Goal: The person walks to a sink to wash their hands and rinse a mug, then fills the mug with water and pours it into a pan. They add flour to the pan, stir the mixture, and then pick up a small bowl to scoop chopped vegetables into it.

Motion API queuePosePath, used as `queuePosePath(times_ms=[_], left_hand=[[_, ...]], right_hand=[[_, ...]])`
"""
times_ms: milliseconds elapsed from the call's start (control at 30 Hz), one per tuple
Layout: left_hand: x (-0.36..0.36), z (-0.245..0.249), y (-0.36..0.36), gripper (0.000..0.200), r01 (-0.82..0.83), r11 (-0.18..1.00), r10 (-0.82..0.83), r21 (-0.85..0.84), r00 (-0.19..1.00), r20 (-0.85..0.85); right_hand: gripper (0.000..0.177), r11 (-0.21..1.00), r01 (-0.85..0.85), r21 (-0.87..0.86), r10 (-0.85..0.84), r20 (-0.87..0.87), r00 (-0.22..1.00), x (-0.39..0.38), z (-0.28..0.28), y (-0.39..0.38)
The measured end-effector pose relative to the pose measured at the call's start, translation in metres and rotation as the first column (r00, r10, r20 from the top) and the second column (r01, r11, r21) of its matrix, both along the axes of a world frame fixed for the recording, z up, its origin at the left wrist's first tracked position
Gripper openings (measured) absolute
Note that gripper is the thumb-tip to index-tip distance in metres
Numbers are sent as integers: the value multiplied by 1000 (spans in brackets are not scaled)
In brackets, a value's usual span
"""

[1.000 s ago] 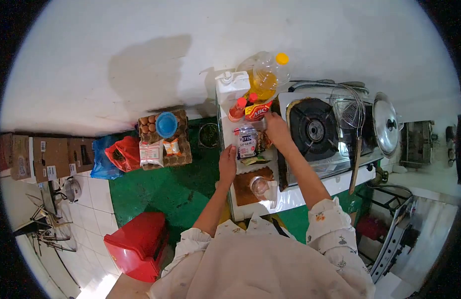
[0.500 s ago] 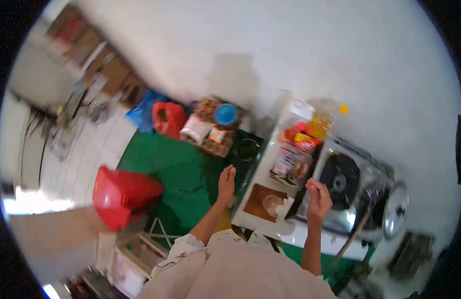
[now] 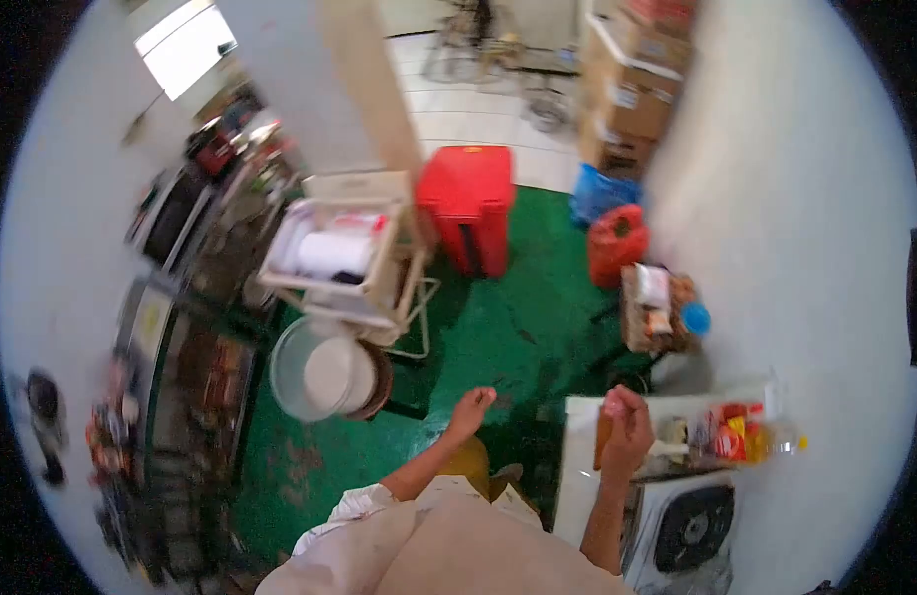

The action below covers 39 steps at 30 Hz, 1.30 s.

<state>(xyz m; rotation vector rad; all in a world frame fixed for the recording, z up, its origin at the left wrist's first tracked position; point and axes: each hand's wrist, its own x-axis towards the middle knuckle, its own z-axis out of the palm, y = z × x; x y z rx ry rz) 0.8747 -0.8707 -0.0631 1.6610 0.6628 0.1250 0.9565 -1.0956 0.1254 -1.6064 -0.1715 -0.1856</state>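
Observation:
My left hand (image 3: 470,412) hovers over the green floor (image 3: 518,362) in the middle of the view, with its fingers loosely curled together and nothing visible in them. Farther right, my right hand (image 3: 627,426) is above the white counter (image 3: 579,466), its fingers bent in toward the thumb; I see no object in it. A brown mat (image 3: 603,441) is partly hidden behind this hand. Just beyond it are a black-topped gas stove (image 3: 694,531), red and yellow packets (image 3: 738,436) and a bottle of yellow oil (image 3: 776,442).
A red lidded bin (image 3: 466,198) stands ahead. To the left are a cream rack (image 3: 379,307), a pale tub (image 3: 292,372) and dark shelving (image 3: 195,397). Egg trays (image 3: 637,317), a red bag (image 3: 617,248) and stacked cartons (image 3: 637,99) line the right wall.
My view has swung left, bringing the rack, tub and shelving into sight. The counter and stove have shifted toward the lower right. Both hands stay raised in front of me.

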Motion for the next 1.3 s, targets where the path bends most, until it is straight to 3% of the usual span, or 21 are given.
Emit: queuePosePath(times_ms=[33,67,167,200,267,300,367,533,633,733,867,900,1033,1100,1300], left_hand=[[-25,9,9,38,-12,1000,11,-26,999,-37],[-54,14,21,39,-27,998,23,-55,997,-78],[-136,-6,61,40,-211,974,204,-77,975,-89],[-158,6,73,37,-265,962,257,-71,961,-104],[-205,14,96,36,-382,911,368,-154,923,-111],[-230,15,105,34,-471,849,452,-239,882,-130],[-275,8,133,32,-492,829,472,-266,871,-137],[-317,26,162,37,-619,755,591,-218,785,-183],[-271,26,181,37,-476,830,460,-290,879,-126],[-186,56,185,31,-316,876,343,-365,939,12],[-70,87,189,33,-108,920,177,-377,972,153],[-46,95,187,34,-15,926,90,-378,979,181],[55,105,191,36,65,922,16,-382,979,204],[100,98,189,36,25,868,93,-495,973,211],[237,99,204,34,59,841,8,-537,993,121]], right_hand=[[16,989,-61,-135,56,-38,998,-10,-1,21],[16,980,-189,-65,187,-45,981,-24,4,46],[15,848,-488,-206,487,-57,871,-61,-6,104],[15,833,-515,-202,516,-52,855,-72,-3,123],[14,677,-661,-324,678,-72,731,-93,1,159],[14,685,-657,-314,671,-78,737,-105,1,176],[15,550,-715,-431,761,-93,642,-124,-6,212],[14,585,-709,-394,767,-17,642,-166,4,266],[15,644,-665,-379,713,-20,701,-149,-2,263],[14,712,-480,-512,552,-14,834,-102,-15,240],[13,810,-202,-550,310,109,945,-19,-49,191],[12,832,-183,-524,248,56,967,1,-53,179],[12,822,-126,-555,96,-83,992,82,-74,146],[11,829,-125,-545,129,-31,991,126,-73,142],[14,780,-127,-612,223,82,971,267,-12,193]])
